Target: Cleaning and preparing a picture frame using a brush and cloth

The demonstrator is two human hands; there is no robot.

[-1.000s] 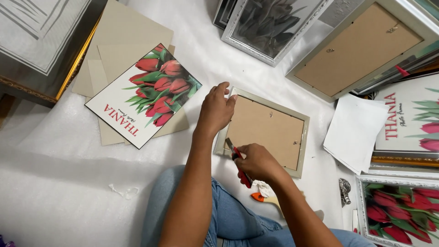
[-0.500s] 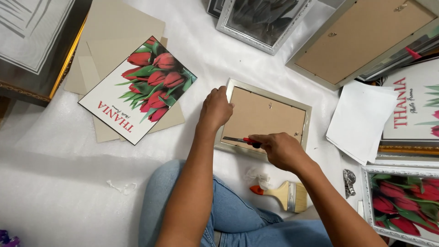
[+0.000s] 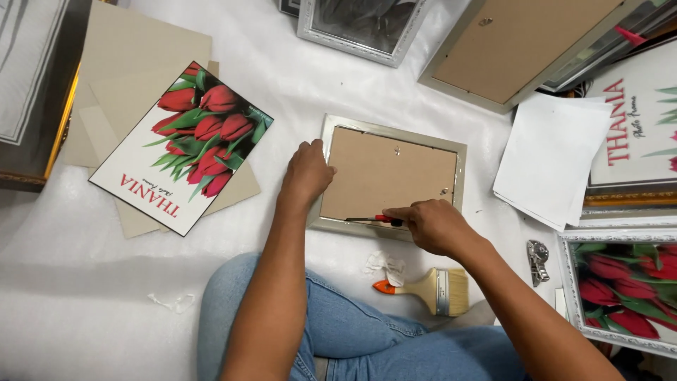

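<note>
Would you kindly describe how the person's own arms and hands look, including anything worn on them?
Both arms are bare from the bottom edge of the picture to the fingertips: no sleeves, gloves or watch show. The left hand and the right hand carry no rings or bands that I can make out. Light blue denim jeans cover the legs below them.

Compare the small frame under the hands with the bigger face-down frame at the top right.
The small frame lies wholly in view; the bigger frame is cut off by the picture's top edge. The left hand rests on the small frame's left side and the right hand holds a red-handled tool along its lower edge; no hand touches the bigger frame. Both lie face down, showing brown backing boards inside pale silvery rims.
</note>
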